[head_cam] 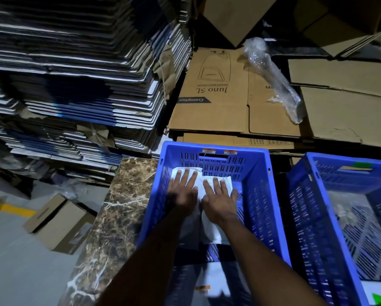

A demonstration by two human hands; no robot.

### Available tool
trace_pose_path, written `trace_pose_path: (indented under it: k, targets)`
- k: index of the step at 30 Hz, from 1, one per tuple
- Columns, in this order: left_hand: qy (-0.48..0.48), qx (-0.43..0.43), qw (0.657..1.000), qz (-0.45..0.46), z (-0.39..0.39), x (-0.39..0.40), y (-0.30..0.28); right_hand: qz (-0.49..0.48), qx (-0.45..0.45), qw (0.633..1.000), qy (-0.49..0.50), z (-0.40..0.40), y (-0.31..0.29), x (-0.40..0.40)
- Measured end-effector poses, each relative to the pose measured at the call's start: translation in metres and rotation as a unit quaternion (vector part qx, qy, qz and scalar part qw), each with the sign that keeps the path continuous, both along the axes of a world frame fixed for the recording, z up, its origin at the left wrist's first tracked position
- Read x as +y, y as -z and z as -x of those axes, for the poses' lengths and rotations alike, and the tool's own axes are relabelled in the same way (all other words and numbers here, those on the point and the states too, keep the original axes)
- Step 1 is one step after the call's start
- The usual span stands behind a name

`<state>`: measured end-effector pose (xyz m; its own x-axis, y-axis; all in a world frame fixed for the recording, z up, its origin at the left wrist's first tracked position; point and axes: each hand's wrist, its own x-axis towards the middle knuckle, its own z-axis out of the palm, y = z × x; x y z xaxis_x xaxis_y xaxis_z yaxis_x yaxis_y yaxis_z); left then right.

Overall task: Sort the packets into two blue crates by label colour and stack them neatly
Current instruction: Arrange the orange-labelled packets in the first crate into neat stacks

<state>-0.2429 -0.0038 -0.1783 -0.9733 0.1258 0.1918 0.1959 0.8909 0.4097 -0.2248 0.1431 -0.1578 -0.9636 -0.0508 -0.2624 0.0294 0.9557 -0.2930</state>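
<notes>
Two blue perforated crates stand side by side. The left crate (pixel 258 164) has orange labels on its far rim and holds white packets (pixel 207 230) laid flat on its floor. My left hand (pixel 182 191) and my right hand (pixel 218 199) both lie inside this crate, fingers straight and spread, pressing down on the white packets. The right crate (pixel 300 195) carries a green label on its far rim; its mesh floor shows and something pale lies inside, too dim to make out. More pale packets, one with an orange label (pixel 202 288), lie below my forearms.
A brown marble slab (pixel 118 206) lies left of the left crate. Tall stacks of flattened cartons (pixel 74 85) rise at the left. Flat brown cardboard (pixel 213 93) with a bubble-wrap roll (pixel 273 78) lies behind the crates. A small cardboard box (pixel 59 226) sits on the grey floor.
</notes>
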Motion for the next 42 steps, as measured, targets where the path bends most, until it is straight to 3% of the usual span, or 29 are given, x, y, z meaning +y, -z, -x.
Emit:
trace_pose_path:
  k: [5, 9, 18, 25, 34, 39, 42]
  targets:
    - [-0.029, 0.065, 0.994, -0.086, -0.031, 0.005, 0.006, 0.053, 0.08, 0.995, 0.014, -0.019, -0.031, -0.002]
    - [-0.052, 0.058, 0.988, -0.132, -0.067, 0.005, 0.021, 0.008, 0.1, 0.995, -0.017, -0.053, -0.022, -0.003]
    - [-0.021, 0.0, 0.999, -0.032, -0.084, -0.001, 0.031, -0.036, 0.077, 0.996, -0.006, -0.074, 0.024, -0.006]
    - [-0.005, -0.002, 0.999, -0.048, -0.089, -0.006, 0.025, -0.034, 0.058, 0.998, -0.003, -0.073, 0.025, -0.008]
    - [-0.022, -0.09, 0.988, 0.126, -0.092, 0.0, -0.023, -0.004, 0.079, 0.997, 0.001, -0.085, -0.028, 0.0]
    - [0.037, 0.03, 0.987, 0.15, -0.137, 0.009, -0.045, 0.066, 0.181, 0.98, 0.049, -0.111, -0.065, 0.008]
    - [0.119, -0.144, 0.963, 0.195, -0.155, 0.01, -0.043, 0.103, 0.194, 0.974, 0.053, -0.14, -0.081, 0.014]
